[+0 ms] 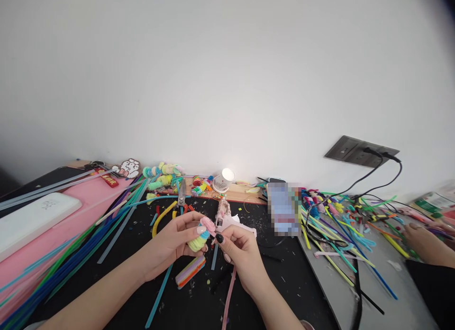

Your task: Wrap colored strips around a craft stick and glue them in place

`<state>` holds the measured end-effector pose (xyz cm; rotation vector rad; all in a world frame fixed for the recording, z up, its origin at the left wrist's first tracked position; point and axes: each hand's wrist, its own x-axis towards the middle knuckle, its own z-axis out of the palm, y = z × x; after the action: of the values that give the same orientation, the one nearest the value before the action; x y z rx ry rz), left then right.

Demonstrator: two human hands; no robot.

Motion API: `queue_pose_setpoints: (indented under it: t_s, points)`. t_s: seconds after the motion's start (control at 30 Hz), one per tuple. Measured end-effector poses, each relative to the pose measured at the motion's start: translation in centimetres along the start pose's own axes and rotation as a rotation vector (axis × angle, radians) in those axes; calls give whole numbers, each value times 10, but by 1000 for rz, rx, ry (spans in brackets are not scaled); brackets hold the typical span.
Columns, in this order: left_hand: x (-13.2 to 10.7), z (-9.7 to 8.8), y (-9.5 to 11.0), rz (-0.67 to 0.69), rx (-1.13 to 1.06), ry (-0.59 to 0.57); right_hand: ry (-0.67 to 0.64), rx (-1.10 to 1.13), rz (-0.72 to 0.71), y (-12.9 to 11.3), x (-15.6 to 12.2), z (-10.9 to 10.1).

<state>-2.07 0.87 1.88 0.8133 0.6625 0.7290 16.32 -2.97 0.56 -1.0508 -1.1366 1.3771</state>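
My left hand [185,237] is closed around a coiled pipe-cleaner piece [199,240] in yellow, blue and pink. Close beside it, my right hand [238,249] pinches a pink pipe cleaner [229,299] between thumb and forefinger. Its long tail hangs down below the hand, and its upper end meets the pink top of the coil. Behind my hands lies a pale pink glue gun [236,223] with a stained nozzle. Pliers [181,195] with yellow handles rest to its left. Under my left hand is a striped block [190,272] in lilac, orange and white.
Bundles of pipe cleaners [81,254] and a white box-like device [39,221] lie on the left. A paper cup [223,179] stands by the wall. Beyond a phone [283,209], another person's hand [426,242] is among scattered pipe cleaners; cables run from a wall socket [360,151].
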Motion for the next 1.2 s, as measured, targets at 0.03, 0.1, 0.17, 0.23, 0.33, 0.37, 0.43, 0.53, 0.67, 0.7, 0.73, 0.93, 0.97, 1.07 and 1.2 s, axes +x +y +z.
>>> queue_pose_setpoints:
  t_s: [0.03, 0.1, 0.17, 0.23, 0.33, 0.37, 0.43, 0.53, 0.67, 0.7, 0.73, 0.93, 0.97, 1.07, 1.2]
  points:
    - [0, 0, 0, 5, 8, 0, -2, 3, -1, 1, 0, 0]
    - [-1, 2, 1, 14, 20, -3, -8, 12, -1, 3, 0, -1]
    - [0, 2, 1, 24, 22, -5, -16, 10, 6, 3, 1, -2]
    - [1, 2, 0, 34, 16, -1, -19, 5, 13, 4, 1, -2]
    - [3, -1, -3, 47, 7, 6, -21, 3, 18, 3, 1, -2]
    - [4, -2, -4, 51, 5, 10, -22, 3, 19, 3, 1, -2]
    - [5, -4, -6, 56, 1, 20, -26, 1, 20, 3, 1, -2]
    - [5, -5, -7, 60, -4, 32, -21, 0, 16, 3, 0, -2]
    - [6, -4, -7, 66, -13, 35, -23, 1, 6, 4, 2, -2]
    - [6, -4, -7, 65, -17, 38, -25, 3, 1, 4, 2, -2]
    - [6, -5, -7, 62, -20, 43, -26, 6, -4, 4, 3, -2]
    - [5, -5, -8, 66, -16, 47, -27, 18, -10, 4, 2, -4]
    - [5, -5, -8, 65, -15, 49, -27, 18, -10, 5, 2, -4]
    - [5, -4, -7, 45, -5, 59, -28, 13, -9, 5, 1, -3]
    - [5, -4, -7, 29, 4, 62, -34, 10, -14, 5, 1, -2]
